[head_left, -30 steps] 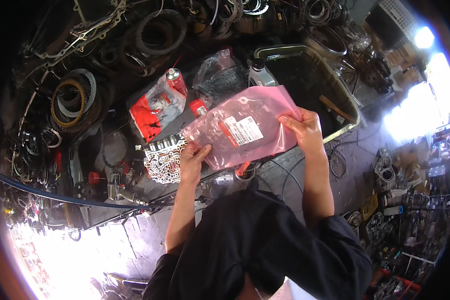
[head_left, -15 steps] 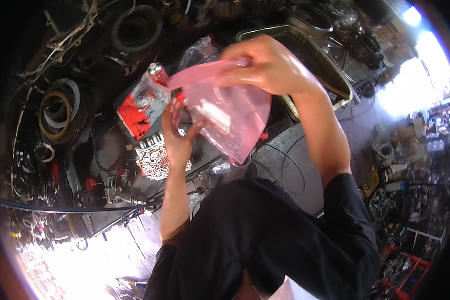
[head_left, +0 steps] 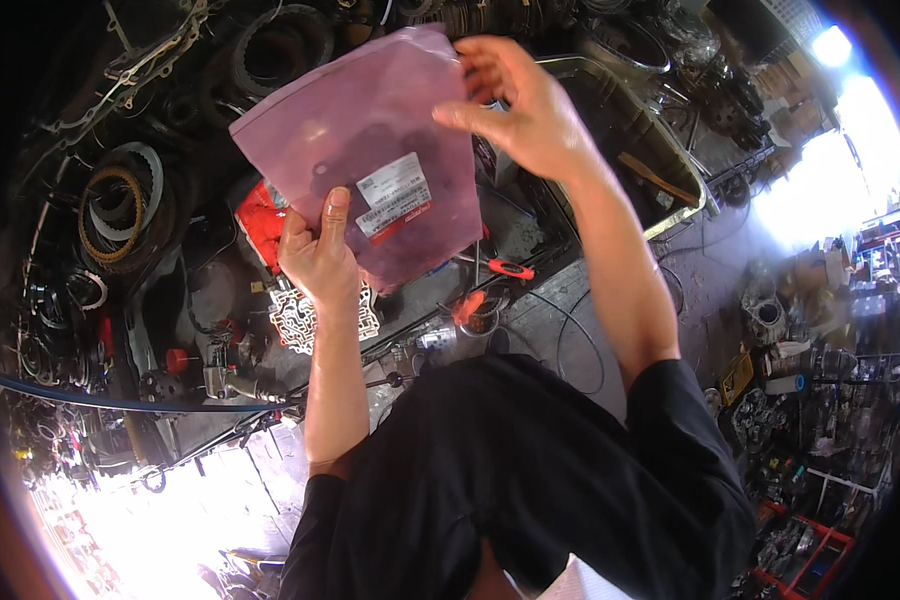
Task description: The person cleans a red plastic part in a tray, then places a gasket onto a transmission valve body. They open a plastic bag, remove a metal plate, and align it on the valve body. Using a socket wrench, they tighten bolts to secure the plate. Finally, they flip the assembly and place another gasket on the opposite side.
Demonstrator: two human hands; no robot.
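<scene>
A flat, translucent pink plastic bag (head_left: 380, 115) is raised in front of me, with a white and red label (head_left: 393, 195) on its face. Something dark shows faintly through the plastic around the label. My left hand (head_left: 320, 258) grips the bag's lower left part, thumb on the front and fingers behind. By the bag's upper right edge, my right hand (head_left: 535, 120) has its thumb and fingers apart, slightly blurred; whether it touches the edge I cannot tell. Below the bag lies a pale metal plate with winding channels (head_left: 295, 320), partly covered by my left wrist.
A red and clear plastic package (head_left: 258, 225) sticks out behind the bag. To the right stands a large tray (head_left: 682, 207) with a stick in it. A red-handled tool (head_left: 511, 269) and a dark cable (head_left: 592, 345) lie nearer me. Metal rings (head_left: 115, 215) sit at left.
The pink bag has gone from folded and tilted to spread flat, moving up and left with its label facing me. My right hand has opened from its grip on the bag.
</scene>
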